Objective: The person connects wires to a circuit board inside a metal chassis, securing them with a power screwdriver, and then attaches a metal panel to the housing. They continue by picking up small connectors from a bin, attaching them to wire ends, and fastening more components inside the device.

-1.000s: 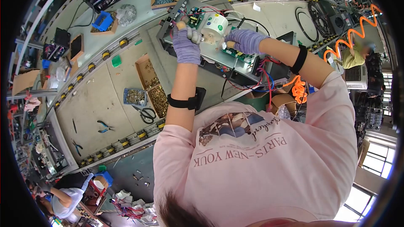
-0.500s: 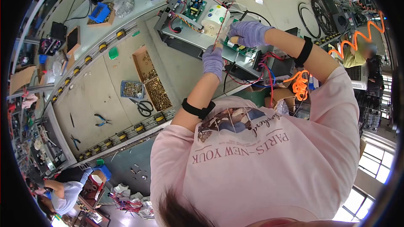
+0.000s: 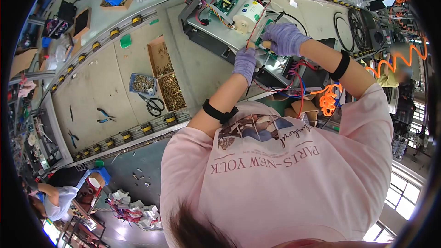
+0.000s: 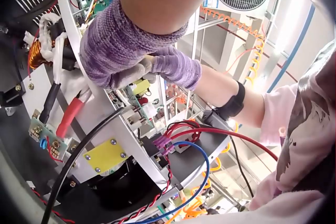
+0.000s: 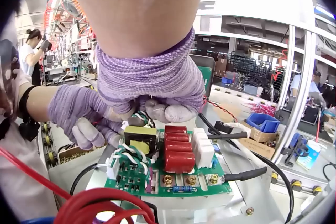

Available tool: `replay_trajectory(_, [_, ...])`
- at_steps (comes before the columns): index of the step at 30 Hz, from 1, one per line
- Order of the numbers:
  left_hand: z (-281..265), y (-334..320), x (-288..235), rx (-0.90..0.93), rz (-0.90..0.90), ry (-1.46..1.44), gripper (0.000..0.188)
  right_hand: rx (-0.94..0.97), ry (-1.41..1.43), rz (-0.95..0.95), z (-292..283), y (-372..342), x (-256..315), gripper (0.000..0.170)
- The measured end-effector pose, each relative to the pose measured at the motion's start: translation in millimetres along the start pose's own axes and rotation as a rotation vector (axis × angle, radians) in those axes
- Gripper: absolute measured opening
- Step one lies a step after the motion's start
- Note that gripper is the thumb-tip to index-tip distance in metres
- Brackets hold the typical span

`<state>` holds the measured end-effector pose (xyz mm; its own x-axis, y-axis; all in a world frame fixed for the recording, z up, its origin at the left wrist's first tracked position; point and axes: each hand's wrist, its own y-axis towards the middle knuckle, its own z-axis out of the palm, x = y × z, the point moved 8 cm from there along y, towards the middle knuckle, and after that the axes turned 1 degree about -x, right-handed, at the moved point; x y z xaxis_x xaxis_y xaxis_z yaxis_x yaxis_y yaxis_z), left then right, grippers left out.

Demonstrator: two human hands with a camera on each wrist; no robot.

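Observation:
Both hands wear purple knitted gloves and work close together over a metal chassis [image 3: 219,28]. The left hand [image 3: 245,61] pinches a twisted red-and-black wire [image 3: 257,30] at the chassis's near side; the wire runs past a white cylinder [image 3: 249,14]. The right hand [image 3: 285,39] bends down over a green circuit board [image 5: 136,178]. In the right wrist view its fingers [image 5: 178,112] curl behind a yellow-wrapped transformer [image 5: 140,139] and red capacitors [image 5: 178,155], near the left fingers [image 5: 86,133]. I cannot tell whether the right hand holds anything.
Left of the chassis lie a cardboard box of brass fasteners [image 3: 172,93], a blue tray of screws [image 3: 142,83], scissors [image 3: 154,105] and pliers [image 3: 105,115]. A roller rail [image 3: 126,135] edges the bench. A coiled orange hose [image 3: 328,101] hangs near the right arm.
The left hand has left the upper left of the chassis and come down beside the right hand, drawing the twisted wire across. The right hand stays over the circuit board.

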<state>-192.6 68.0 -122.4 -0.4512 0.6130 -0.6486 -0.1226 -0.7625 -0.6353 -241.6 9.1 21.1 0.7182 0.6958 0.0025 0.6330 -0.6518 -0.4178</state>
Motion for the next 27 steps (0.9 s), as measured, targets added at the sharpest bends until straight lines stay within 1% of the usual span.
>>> replay_trajectory(2, [1,-1,-2,-0.01,0.022,-0.047,0.035,-0.02,-0.028,-0.01,2,0,2,0.019])
replay_trajectory(4, [0,-4,-3,-0.004,-0.001,-0.037,0.036,-0.042,-0.054,-0.018,2,1,4,0.018])
replay_trajectory(6, [0,-3,0,0.002,-0.024,-0.027,0.038,0.003,-0.089,0.06,5,3,2,0.015])
replay_trajectory(7, [1,-1,-1,-0.01,0.0,-0.015,0.04,0.005,-0.09,0.058,7,2,2,0.015])
replay_trajectory(9, [-1,1,-1,-0.026,0.024,-0.009,0.044,-0.128,-0.081,0.044,3,1,2,0.015])
replay_trajectory(10, [0,0,-2,-0.014,0.028,-0.008,0.044,-0.124,-0.082,0.04,3,1,4,0.015])
replay_trajectory(12, [-1,-2,-4,-0.005,0.03,-0.011,0.044,-0.098,-0.099,0.099,2,1,2,0.015])
replay_trajectory(13, [0,-2,-3,0.024,-0.004,-0.021,0.039,-0.095,-0.099,0.096,-2,2,5,0.015])
replay_trajectory(14, [1,-1,-2,0.054,-0.037,-0.031,0.034,-0.037,-0.092,0.135,-5,2,4,0.016])
replay_trajectory(15, [0,0,-2,0.052,-0.038,-0.034,0.034,0.022,-0.086,0.174,-4,3,2,0.016])
replay_trajectory(17, [3,0,-4,0.098,-0.001,-0.079,0.031,0.025,-0.061,0.147,-3,3,-2,0.017])
replay_trajectory(22, [2,-1,-4,0.075,0.003,-0.07,0.029,0.019,-0.025,0.093,2,6,-6,0.018])
replay_trajectory(25, [3,-1,-6,0.088,-0.002,-0.063,0.028,-0.016,-0.046,0.079,-2,6,-1,0.021])
replay_trajectory(27, [5,0,-9,0.106,0.002,-0.065,0.028,-0.025,-0.168,0.032,1,6,5,0.02])
